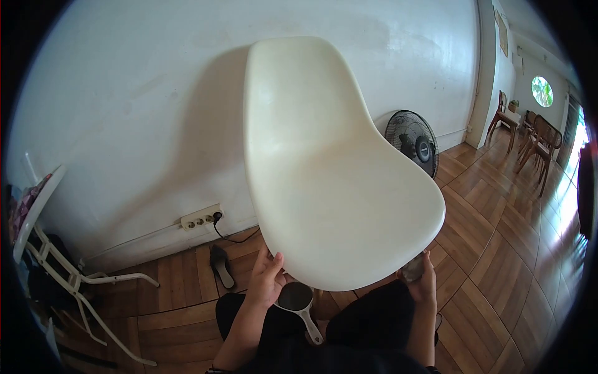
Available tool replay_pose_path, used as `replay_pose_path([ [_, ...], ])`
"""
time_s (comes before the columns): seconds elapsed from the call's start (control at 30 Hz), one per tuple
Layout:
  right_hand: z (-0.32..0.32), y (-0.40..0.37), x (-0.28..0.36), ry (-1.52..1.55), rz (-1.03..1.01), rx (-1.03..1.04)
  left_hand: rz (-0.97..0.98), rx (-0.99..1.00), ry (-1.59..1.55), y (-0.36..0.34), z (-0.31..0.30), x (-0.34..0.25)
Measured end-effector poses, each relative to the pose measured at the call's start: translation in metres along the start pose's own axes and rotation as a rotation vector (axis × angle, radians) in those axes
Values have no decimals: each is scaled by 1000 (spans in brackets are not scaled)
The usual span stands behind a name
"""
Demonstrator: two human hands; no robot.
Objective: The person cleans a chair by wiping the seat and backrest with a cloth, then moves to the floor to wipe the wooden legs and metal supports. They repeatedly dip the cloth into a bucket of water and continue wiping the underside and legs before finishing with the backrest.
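A cream-white moulded chair seat shell (336, 181) stands tilted in front of me, its backrest rising toward the wall. My left hand (266, 278) grips the lower left edge, thumb on the front and fingers behind. At the lower right edge my right hand (423, 280) is closed around a small greyish thing (412, 269), partly hidden by the seat; I cannot tell what it is. Between my dark-clothed legs lies a white hand mirror (295, 297), its handle pointing toward me.
A white wall (149, 93) rises behind the shell. On it sits a power strip (202, 218) with a plugged-in black cord. A black shoe (221, 267) lies on the wooden floor. Left is a white-legged table (65, 271); right, a black fan (414, 142). Wooden chairs (542, 146) stand farther back.
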State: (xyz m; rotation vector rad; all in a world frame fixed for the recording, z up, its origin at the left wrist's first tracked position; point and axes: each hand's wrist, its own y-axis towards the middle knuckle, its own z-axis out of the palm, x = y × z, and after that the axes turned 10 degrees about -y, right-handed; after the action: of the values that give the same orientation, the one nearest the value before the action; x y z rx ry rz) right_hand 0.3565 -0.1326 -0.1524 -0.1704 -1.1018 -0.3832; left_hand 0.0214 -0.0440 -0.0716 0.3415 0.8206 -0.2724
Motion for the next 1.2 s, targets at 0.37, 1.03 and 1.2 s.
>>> replay_pose_path([
  [0.37, 61, -6, 34, 198, -529, -481, 62, 83, -274, 10, 6, 31],
  [1.03, 65, 46, 48, -794, -1099, -634, -14, 174, -399, 33, 83, 97],
  [1.2, 47, 65, 59, -856, -1123, -593, -37, 192, -356, 44, 95, 106],
])
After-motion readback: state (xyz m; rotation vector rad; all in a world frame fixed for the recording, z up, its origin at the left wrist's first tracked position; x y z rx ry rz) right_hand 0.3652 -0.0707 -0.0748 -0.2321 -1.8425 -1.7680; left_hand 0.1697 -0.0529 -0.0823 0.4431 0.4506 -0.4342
